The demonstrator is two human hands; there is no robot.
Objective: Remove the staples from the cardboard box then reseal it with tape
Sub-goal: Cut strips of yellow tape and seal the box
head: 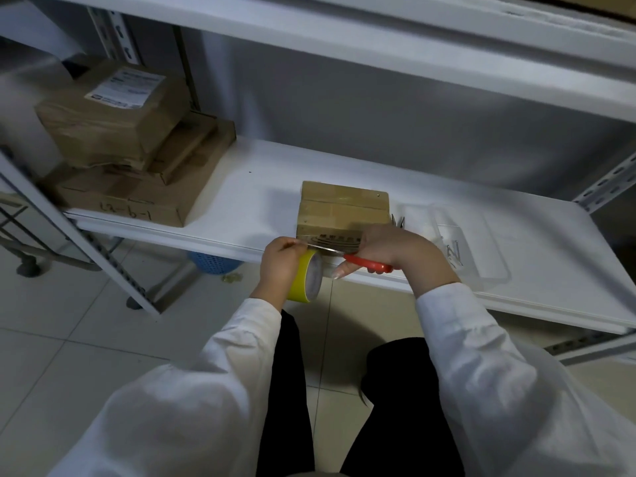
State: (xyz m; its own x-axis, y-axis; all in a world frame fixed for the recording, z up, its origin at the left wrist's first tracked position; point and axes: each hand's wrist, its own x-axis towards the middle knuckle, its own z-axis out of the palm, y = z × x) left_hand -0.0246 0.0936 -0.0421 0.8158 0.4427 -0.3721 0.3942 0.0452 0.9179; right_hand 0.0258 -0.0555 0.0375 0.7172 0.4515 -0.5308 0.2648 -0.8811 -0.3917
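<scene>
A small cardboard box [344,208] sits near the front edge of the white shelf [261,201], with tape strips across its top. My left hand [280,261] grips a yellow tape roll [306,277] just left of the box's front face, below the shelf edge. A strip of tape runs from the roll to the box front. My right hand [392,247] grips red-handled scissors [364,263], whose blades reach left across that strip. A metal tool [397,221] lies just right of the box, partly hidden by my right hand.
A stack of taped cardboard boxes [130,146] fills the shelf's left end. A clear plastic tray [457,242] with small metal pieces lies right of the box. An upper shelf hangs overhead. A blue basket [213,263] stands on the tiled floor below.
</scene>
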